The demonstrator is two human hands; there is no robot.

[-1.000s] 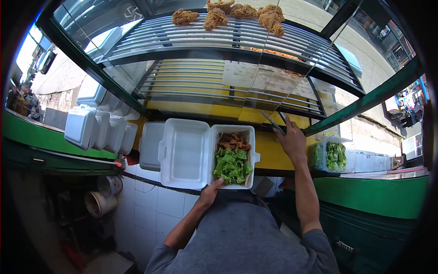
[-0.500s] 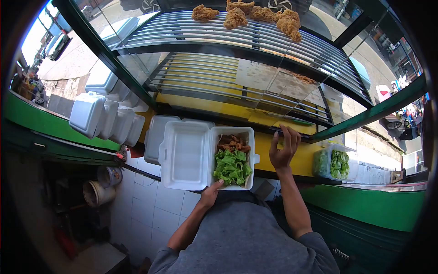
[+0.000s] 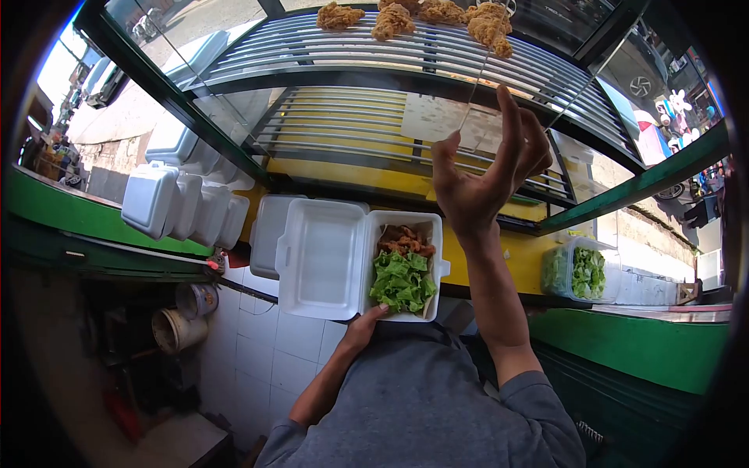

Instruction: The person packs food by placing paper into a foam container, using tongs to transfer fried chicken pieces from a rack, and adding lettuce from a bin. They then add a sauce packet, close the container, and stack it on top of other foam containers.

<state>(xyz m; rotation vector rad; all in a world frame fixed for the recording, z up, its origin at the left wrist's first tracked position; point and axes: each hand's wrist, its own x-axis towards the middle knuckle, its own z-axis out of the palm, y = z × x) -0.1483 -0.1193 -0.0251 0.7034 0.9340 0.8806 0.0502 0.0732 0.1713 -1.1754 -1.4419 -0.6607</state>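
Observation:
My left hand [image 3: 363, 326] grips the near edge of an open white foam takeaway box [image 3: 322, 257], thumb on the rim and the other fingers hidden underneath. In the box's right half, green lettuce [image 3: 402, 282] lies in front of pieces of browned fried food [image 3: 405, 241]; the left half, the lid, is bare inside. My right hand [image 3: 490, 168] is raised in front of the display rack, thumb and fingers apart, with nothing visible in it. Above and beyond it, several pieces of fried chicken [image 3: 489, 29] lie on the upper metal rack [image 3: 359, 51].
Closed white foam boxes [image 3: 152, 199] are stacked at the left. On the right, a clear plastic tub [image 3: 556, 269] holds more lettuce. Green frame posts [image 3: 651, 186] slant up on both sides of the rack. Buckets [image 3: 179, 329] stand on the floor at lower left.
My right hand has risen from the yellow counter edge toward the rack, its fingers spreading. My left hand still holds the box, which shows slightly shifted in view.

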